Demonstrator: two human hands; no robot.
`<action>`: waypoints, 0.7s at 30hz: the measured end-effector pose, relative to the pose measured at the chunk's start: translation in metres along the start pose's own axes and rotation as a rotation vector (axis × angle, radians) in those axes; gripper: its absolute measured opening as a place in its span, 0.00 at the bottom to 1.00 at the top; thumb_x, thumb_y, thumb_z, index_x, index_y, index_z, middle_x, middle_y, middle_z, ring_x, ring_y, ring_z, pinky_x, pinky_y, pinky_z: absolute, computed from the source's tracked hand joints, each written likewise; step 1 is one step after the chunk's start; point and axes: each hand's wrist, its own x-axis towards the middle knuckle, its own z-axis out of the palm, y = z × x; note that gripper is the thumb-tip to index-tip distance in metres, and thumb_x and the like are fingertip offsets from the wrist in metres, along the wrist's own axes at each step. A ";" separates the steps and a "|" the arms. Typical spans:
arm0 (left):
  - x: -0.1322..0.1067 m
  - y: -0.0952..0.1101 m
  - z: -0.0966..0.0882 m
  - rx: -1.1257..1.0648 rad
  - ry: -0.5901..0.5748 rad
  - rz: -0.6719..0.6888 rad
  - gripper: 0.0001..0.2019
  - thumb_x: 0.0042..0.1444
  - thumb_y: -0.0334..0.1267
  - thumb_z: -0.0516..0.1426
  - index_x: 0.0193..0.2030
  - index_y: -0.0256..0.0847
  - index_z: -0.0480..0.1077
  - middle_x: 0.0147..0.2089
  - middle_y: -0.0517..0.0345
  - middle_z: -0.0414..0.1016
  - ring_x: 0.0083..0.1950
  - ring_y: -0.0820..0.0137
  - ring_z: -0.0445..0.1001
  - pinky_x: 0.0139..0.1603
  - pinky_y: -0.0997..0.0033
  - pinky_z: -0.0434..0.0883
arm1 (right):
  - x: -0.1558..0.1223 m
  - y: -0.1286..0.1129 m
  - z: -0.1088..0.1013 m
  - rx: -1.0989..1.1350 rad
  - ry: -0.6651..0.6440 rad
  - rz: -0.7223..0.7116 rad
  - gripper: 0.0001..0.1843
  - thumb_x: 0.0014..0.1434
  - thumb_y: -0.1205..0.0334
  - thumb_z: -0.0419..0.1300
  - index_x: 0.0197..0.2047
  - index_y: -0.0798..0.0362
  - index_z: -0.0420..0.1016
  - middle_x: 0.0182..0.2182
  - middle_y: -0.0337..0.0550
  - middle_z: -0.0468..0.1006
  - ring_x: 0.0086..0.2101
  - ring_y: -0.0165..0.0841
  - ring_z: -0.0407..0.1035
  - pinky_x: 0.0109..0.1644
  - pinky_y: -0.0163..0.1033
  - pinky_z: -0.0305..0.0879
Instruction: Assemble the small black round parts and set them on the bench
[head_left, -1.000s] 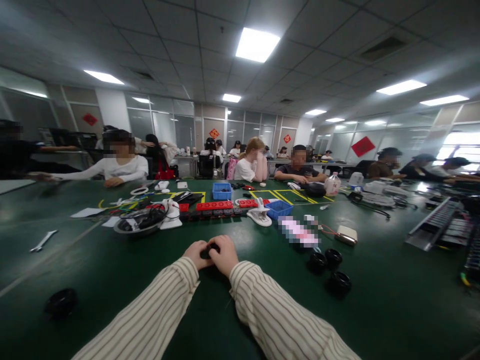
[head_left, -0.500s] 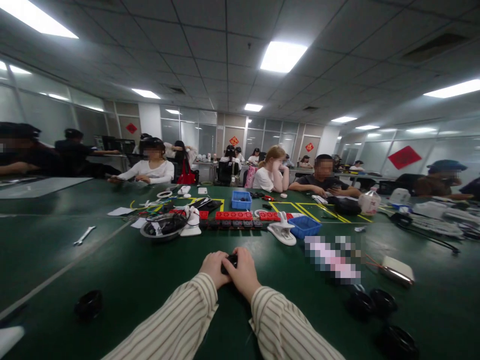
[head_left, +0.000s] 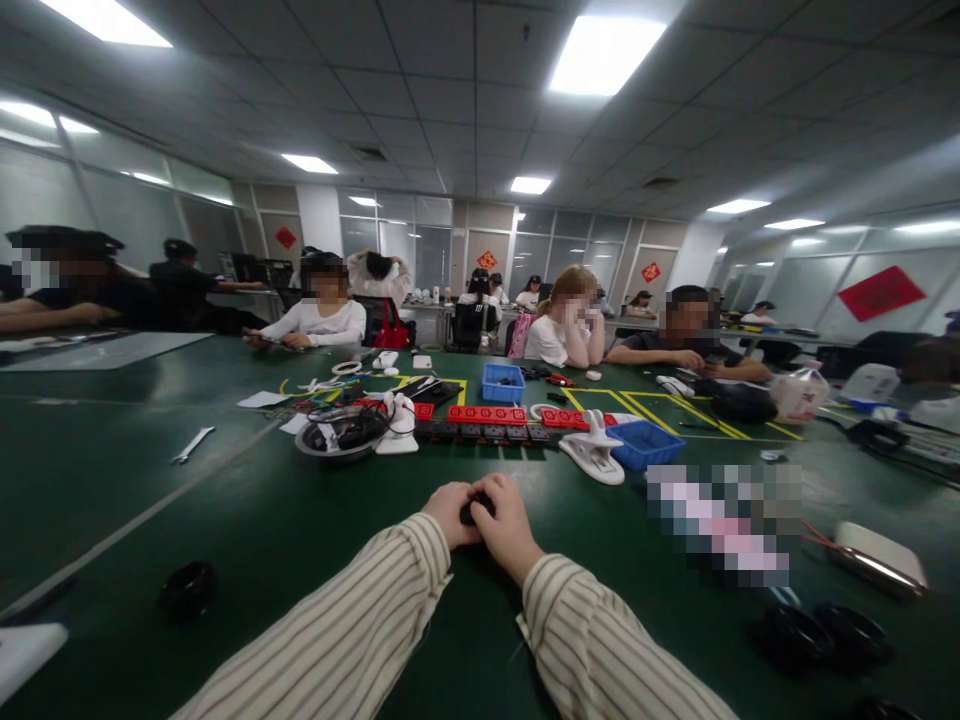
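Over the middle of the green table (head_left: 315, 560), my left hand (head_left: 448, 508) and my right hand (head_left: 510, 525) close together around one small black object (head_left: 475, 510). Fingers wrap it from both sides, so most of it is hidden and its kind cannot be made out. Off to the left lies a black ring-shaped part (head_left: 187, 590). Similar black round parts (head_left: 793, 636) sit at the lower right. Beyond my hands, black socket modules (head_left: 484, 434) stand in a row in front of red socket pieces (head_left: 487, 415).
A white clip stand (head_left: 596, 458) and a blue bin (head_left: 645, 444) are right of the row. On its left sit a bowl of black cables (head_left: 341, 435) and a white device (head_left: 396, 428). A wrench (head_left: 193, 445) lies further left. Several people sit across the table.
The camera view has turned slightly left, so things appear shifted to the right. Both hands still hold the small black object, and my right fingers have curled more over it.
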 end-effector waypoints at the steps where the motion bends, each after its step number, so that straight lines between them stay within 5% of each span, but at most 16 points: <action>1: -0.001 0.001 0.000 0.010 0.011 0.000 0.22 0.37 0.41 0.61 0.42 0.38 0.68 0.42 0.52 0.71 0.47 0.59 0.67 0.51 0.61 0.63 | -0.001 0.000 0.000 -0.009 0.013 0.013 0.06 0.50 0.68 0.53 0.34 0.54 0.68 0.34 0.42 0.67 0.39 0.35 0.61 0.45 0.41 0.57; 9: -0.004 0.006 0.002 0.070 0.076 -0.025 0.20 0.38 0.43 0.61 0.41 0.40 0.68 0.40 0.54 0.71 0.44 0.61 0.68 0.47 0.64 0.65 | -0.001 0.003 0.003 -0.141 0.098 0.142 0.13 0.49 0.55 0.58 0.34 0.55 0.63 0.32 0.43 0.66 0.36 0.36 0.61 0.41 0.42 0.59; 21: -0.004 -0.006 0.002 0.025 -0.011 0.079 0.20 0.37 0.37 0.62 0.41 0.39 0.69 0.40 0.57 0.72 0.45 0.62 0.69 0.49 0.66 0.65 | -0.010 -0.009 -0.004 -0.089 -0.035 -0.062 0.06 0.45 0.72 0.54 0.29 0.54 0.67 0.31 0.39 0.68 0.37 0.33 0.59 0.44 0.39 0.56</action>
